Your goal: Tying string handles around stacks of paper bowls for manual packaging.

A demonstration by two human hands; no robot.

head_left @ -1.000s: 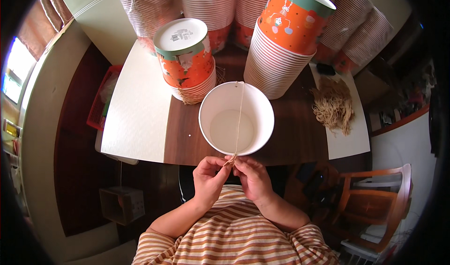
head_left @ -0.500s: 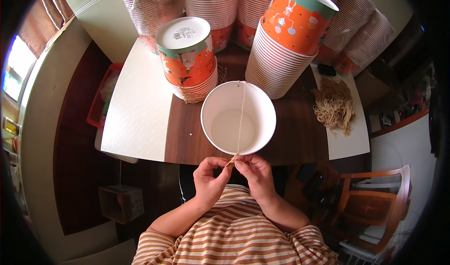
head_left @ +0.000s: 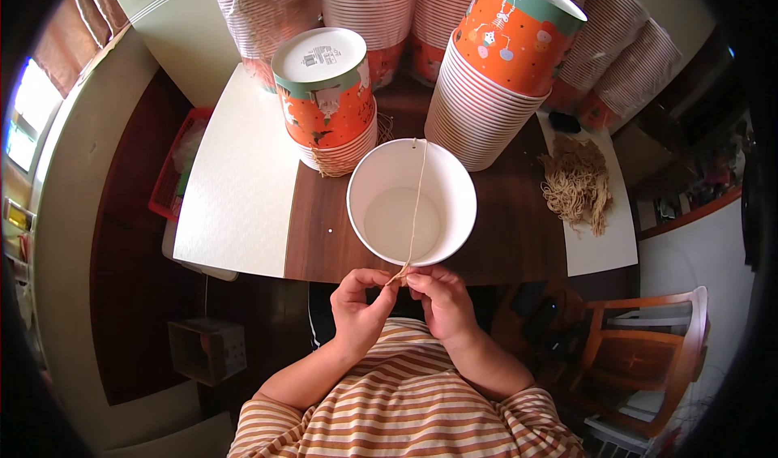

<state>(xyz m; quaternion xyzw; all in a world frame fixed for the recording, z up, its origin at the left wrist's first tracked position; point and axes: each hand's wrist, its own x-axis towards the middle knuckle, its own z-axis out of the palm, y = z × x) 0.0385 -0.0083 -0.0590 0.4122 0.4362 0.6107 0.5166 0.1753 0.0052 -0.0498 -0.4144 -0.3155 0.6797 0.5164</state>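
A white-lined paper bucket [head_left: 369, 190] stands mouth up at the table's near edge. Tan twine [head_left: 421, 186] is fixed at a hole in its far rim and crosses the opening to the near rim. There, my left hand [head_left: 361, 308] pinches the twine between thumb and fingertips. My right hand [head_left: 444, 300] pinches it too, close to the bucket's near rim, with the fingertips of both hands almost together. Whether the twine forms a knot between them is too small to tell.
Behind the bucket stand an upturned orange stack [head_left: 328, 117] on the left and a taller stack [head_left: 486, 93] on the right. Wrapped bucket stacks [head_left: 369, 12] line the back. A twine bundle [head_left: 577, 184] lies at the right; a wooden chair [head_left: 640, 357] is beyond.
My hands have shifted very slightly around the twine at the near rim, both still pinching it. The bucket and stacks stay where they were.
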